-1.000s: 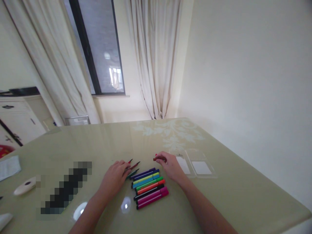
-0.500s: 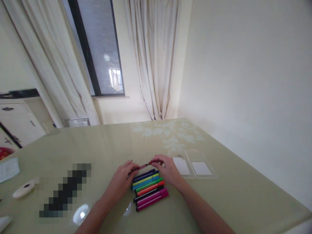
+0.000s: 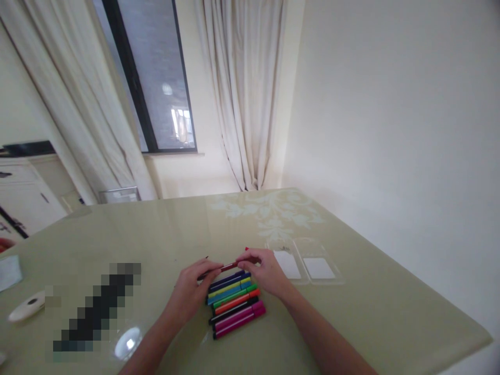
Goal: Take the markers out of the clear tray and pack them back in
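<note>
A dark red marker [image 3: 229, 266] is stretched between my two hands, just above the far end of a row of pens. My left hand [image 3: 195, 278] pinches its left end. Around its right end close the fingers of my right hand [image 3: 262, 265], covering the cap part. A small bright red tip [image 3: 247, 249] sticks up behind the right fingers; what it belongs to is hidden. Below the hands lie several coloured markers side by side: dark blue, yellow [image 3: 230, 285], blue, green, orange [image 3: 237, 301], black, and magenta [image 3: 239, 322] nearest me.
An open clear plastic case [image 3: 322, 268] with white paper inserts lies right of my right hand. To the left are a pixelated dark shape [image 3: 97, 307], a round shiny object [image 3: 128, 342], a white oval object [image 3: 27, 307] and a pale cloth [image 3: 8, 272]. A wall borders the table's right side.
The marker's dark gap near my right fingers no longer shows; its body and the right-hand part now meet. The whole view has shifted slightly, so things sit a little further left.
</note>
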`<action>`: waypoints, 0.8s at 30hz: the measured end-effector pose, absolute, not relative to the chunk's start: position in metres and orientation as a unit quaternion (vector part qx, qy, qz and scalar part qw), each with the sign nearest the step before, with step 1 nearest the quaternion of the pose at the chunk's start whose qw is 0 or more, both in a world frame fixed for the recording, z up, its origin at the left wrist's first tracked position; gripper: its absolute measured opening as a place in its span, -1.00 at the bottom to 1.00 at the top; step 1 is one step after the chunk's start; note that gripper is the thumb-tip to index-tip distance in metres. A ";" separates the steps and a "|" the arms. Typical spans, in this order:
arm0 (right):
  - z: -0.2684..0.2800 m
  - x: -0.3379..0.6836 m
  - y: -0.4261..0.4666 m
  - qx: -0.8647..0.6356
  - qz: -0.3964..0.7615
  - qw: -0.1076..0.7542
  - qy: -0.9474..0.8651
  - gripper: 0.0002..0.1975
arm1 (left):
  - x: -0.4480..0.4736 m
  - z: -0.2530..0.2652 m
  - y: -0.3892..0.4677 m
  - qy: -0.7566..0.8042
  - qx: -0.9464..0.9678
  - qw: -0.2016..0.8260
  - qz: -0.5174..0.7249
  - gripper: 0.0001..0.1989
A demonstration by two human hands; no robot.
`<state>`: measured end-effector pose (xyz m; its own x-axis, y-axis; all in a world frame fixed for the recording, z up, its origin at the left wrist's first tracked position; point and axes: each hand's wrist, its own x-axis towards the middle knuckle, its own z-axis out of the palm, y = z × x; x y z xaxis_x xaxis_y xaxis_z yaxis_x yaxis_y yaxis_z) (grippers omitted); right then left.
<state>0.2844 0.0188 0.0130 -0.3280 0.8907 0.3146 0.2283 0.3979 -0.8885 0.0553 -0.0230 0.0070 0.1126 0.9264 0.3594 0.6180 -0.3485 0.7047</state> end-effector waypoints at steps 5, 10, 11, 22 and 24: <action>0.015 0.304 0.034 -0.463 0.270 0.475 -0.698 -0.76 | 0.052 0.007 -0.024 0.528 0.760 0.216 0.311 -0.70; 0.004 0.320 0.045 -0.545 0.125 0.345 -0.754 -0.83 | 0.029 0.008 -0.017 0.536 0.764 0.205 0.297 -0.68; 0.002 0.320 0.044 -0.549 0.106 0.317 -0.766 -0.84 | 0.021 0.009 -0.015 0.552 0.755 0.204 0.289 -0.67; 0.001 0.305 0.038 -0.491 0.215 0.375 -0.757 -0.87 | -0.011 0.010 -0.009 0.595 0.742 0.186 0.249 -0.69; 0.006 0.300 0.033 -0.449 0.254 0.418 -0.748 -0.88 | 0.000 0.013 -0.011 0.597 0.722 0.187 0.296 -0.67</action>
